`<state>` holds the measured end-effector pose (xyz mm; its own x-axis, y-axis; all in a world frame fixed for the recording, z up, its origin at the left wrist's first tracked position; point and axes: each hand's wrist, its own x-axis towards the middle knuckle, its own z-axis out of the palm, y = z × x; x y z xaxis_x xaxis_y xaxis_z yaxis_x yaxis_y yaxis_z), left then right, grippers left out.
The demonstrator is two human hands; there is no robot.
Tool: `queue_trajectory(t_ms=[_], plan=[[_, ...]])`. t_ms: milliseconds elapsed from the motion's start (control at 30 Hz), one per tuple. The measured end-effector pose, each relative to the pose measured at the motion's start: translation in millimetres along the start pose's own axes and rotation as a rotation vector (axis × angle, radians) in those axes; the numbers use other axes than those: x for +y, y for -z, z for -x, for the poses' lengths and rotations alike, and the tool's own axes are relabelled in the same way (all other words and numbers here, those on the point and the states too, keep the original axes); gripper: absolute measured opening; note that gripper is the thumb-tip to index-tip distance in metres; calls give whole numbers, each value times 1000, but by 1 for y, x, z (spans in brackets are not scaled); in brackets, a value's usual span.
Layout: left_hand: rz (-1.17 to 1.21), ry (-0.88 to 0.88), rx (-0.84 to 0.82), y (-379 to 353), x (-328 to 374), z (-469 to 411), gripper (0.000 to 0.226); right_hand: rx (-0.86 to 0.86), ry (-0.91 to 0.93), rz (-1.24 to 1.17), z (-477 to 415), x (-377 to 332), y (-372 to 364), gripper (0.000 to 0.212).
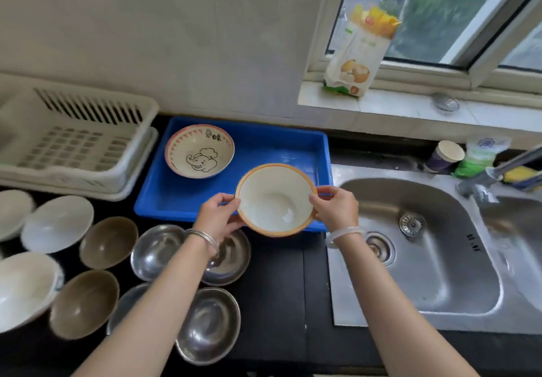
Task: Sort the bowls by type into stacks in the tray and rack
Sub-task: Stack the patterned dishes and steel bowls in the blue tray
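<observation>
Orange-rimmed white bowl (pixel 275 199) over blue tray's (pixel 176 197) near edge | left hand (pixel 218 215), right hand (pixel 335 211): fingers gripping opposite rims | elephant bowl (pixel 199 151) in tray | rack (pixel 73 139) left

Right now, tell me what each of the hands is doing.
Left hand: closed on the left rim of the orange-rimmed white bowl.
Right hand: closed on the same bowl's right rim.

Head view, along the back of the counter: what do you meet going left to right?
White dish rack → blue tray with the elephant bowl in it → steel sink → paper cup → green packet.
</observation>
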<state>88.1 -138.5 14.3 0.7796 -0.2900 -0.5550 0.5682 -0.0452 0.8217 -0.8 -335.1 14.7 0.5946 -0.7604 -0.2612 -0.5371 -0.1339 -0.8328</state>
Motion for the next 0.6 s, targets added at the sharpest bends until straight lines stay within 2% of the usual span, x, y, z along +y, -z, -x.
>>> queue_trajectory(t_ms=[67, 167, 333, 467, 600], plan=[[73, -28, 6, 19, 13, -14, 19, -39, 21, -8, -12, -22, -28, 7], [174, -74, 4, 45, 34, -37, 16, -82, 35, -35, -30, -53, -69, 10], [253, -118, 107, 77, 58, -88, 24, -103, 74, 18, -58, -99, -132, 10], [184, -121, 180, 93, 69, -132, 38, -103, 80, 84, -79, -118, -171, 19], [112, -114, 265, 100, 69, -164, 38, -110, 68, 121, -92, -122, -197, 21]])
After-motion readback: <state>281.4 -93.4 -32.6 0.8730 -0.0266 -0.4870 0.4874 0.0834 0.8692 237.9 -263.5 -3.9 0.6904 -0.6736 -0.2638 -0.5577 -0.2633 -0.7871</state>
